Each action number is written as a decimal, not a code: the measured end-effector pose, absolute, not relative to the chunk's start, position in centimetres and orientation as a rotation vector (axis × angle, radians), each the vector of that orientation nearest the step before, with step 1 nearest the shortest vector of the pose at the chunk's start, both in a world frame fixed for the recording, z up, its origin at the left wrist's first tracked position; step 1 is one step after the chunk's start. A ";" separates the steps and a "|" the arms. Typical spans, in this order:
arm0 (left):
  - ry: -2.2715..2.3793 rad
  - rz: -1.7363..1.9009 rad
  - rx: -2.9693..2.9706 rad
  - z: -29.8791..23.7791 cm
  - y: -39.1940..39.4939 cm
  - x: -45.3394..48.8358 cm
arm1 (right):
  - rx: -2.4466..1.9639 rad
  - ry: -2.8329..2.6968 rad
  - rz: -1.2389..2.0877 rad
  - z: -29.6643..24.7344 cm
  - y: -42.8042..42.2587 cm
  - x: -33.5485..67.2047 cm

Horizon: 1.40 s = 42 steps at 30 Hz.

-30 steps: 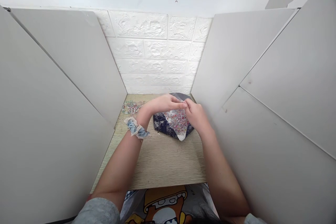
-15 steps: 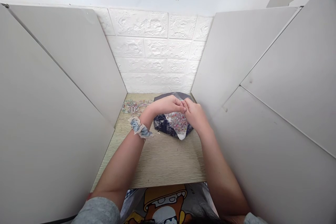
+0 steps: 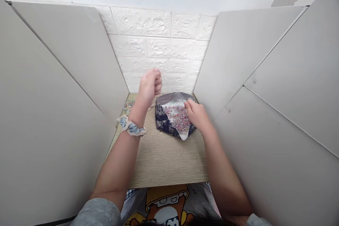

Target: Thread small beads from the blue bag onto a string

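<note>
A dark blue patterned tray [image 3: 161, 122] lined with shiny foil lies at the back of the wooden table [image 3: 164, 162], filled with small pink and white beads [image 3: 178, 114]. My left hand [image 3: 150, 85] is raised above the table's far left, its fingers curled into a pinch on a thin thread [image 3: 173, 88] that runs down toward the tray. Over the tray's right side my right hand [image 3: 194, 113] rests with its fingers pinched together on something too small to name. A blue scrunchie [image 3: 130, 127] sits round my left wrist.
Grey panels [image 3: 66, 88] wall in the narrow table on the left and right, with a white brick-pattern wall [image 3: 159, 49] behind. A strand of strung beads [image 3: 129, 105] lies at the far left corner. The table's near edge meets my printed shirt [image 3: 164, 204].
My left hand has lifted up and to the left, away from my right hand, drawing the thread taut. My right hand has stayed over the tray.
</note>
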State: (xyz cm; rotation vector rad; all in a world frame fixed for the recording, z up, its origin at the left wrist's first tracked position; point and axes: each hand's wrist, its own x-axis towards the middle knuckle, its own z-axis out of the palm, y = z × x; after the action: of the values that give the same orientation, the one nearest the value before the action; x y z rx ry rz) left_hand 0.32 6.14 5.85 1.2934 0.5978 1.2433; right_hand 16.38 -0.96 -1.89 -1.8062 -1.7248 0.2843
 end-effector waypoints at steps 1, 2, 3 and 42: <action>0.591 1.311 1.244 6.2 6.2 -0.2 | -1.809 -1.722 0.283 -2.0 -0.9 16.5; 0.588 1.376 1.203 6.6 6.2 -0.8 | -1.814 -1.718 0.280 -2.0 -0.9 16.5; 0.591 1.450 1.169 7.0 6.1 -1.3 | -1.818 -1.714 0.276 -2.1 -0.9 16.6; 0.660 0.353 2.039 2.4 5.1 3.0 | -1.864 -1.720 0.218 -1.8 -1.2 16.0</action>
State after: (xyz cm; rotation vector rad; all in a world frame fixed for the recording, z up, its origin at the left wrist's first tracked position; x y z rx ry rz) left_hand 2.98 5.14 2.39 2.0388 0.6600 0.3533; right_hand 16.00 -1.24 -1.82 -1.8636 -1.7197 0.2185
